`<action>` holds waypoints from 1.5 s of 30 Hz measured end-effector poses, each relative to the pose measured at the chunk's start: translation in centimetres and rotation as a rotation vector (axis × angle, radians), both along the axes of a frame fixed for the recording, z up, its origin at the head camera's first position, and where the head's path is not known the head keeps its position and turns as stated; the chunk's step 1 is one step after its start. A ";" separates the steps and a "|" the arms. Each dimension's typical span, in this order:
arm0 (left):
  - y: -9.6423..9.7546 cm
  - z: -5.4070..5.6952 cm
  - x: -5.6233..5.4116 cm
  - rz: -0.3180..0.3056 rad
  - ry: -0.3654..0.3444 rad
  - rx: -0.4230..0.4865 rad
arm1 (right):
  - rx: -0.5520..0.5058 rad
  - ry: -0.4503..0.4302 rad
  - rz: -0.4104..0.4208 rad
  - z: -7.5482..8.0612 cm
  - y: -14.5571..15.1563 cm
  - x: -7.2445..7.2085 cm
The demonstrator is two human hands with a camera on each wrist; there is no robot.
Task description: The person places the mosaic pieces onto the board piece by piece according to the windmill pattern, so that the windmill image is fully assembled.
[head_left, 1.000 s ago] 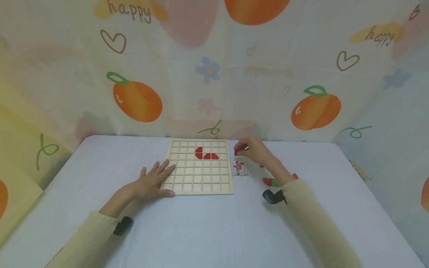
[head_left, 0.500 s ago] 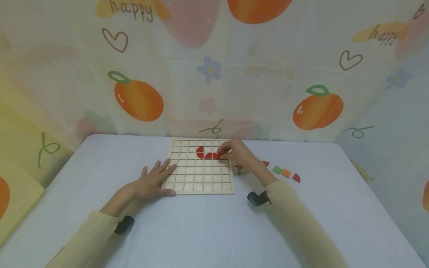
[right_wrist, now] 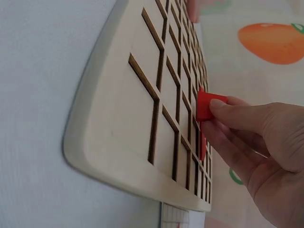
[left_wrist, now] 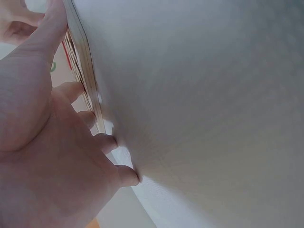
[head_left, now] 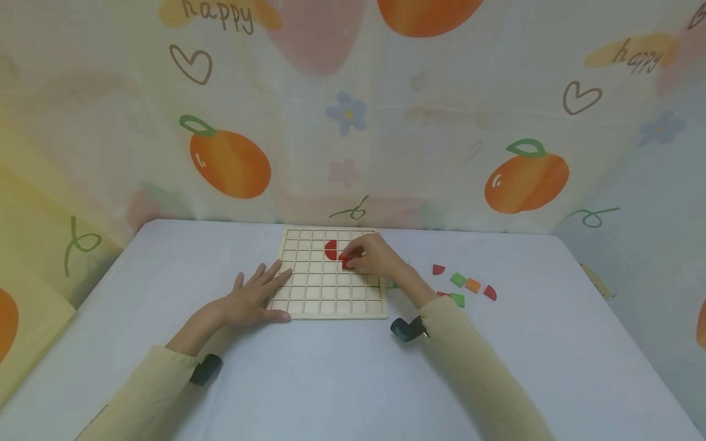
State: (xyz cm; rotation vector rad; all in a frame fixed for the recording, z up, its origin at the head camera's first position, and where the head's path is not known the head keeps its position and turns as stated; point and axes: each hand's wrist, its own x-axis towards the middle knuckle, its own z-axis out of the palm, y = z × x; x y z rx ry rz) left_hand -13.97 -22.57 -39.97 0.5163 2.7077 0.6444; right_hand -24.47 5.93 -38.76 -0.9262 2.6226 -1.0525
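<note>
A pale wooden grid board (head_left: 317, 295) lies on the white table. My left hand (head_left: 247, 301) rests with fingers spread on its left edge, the thumb at the near left corner. My right hand (head_left: 374, 256) pinches a red tile (right_wrist: 205, 105) between thumb and fingers, close over the grid cells near the middle of the board. Two red quarter-round pieces (head_left: 331, 250) sit in the grid just left of those fingers. More red pieces (right_wrist: 203, 142) in the grid show beneath the right fingers in the right wrist view, partly hidden in the head view.
Right of the board lie loose pieces: a red quarter-round (head_left: 438, 269), a green square (head_left: 458, 280), an orange square (head_left: 472, 285), another red quarter-round (head_left: 490, 293) and a green piece (head_left: 457, 300). The gridded picture card (right_wrist: 173, 216) is mostly hidden by the right arm. A patterned cloth stands behind.
My right hand has carried the red tile leftward from beside the board, over its right part, to near the middle. The left hand stays on the board's edge.
</note>
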 end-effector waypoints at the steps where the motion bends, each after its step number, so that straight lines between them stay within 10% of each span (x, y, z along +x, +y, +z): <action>1: 0.0 0.0 0.0 0.001 0.001 0.001 | -0.001 -0.002 0.003 -0.1 -0.1 0.0; 26: 0.2 0.1 0.1 -0.002 0.005 -0.002 | 0.152 -0.040 -0.130 0.6 -2.3 1.4; 45: 0.2 0.1 0.2 -0.008 0.021 0.014 | 0.180 0.000 0.011 2.2 -0.4 1.1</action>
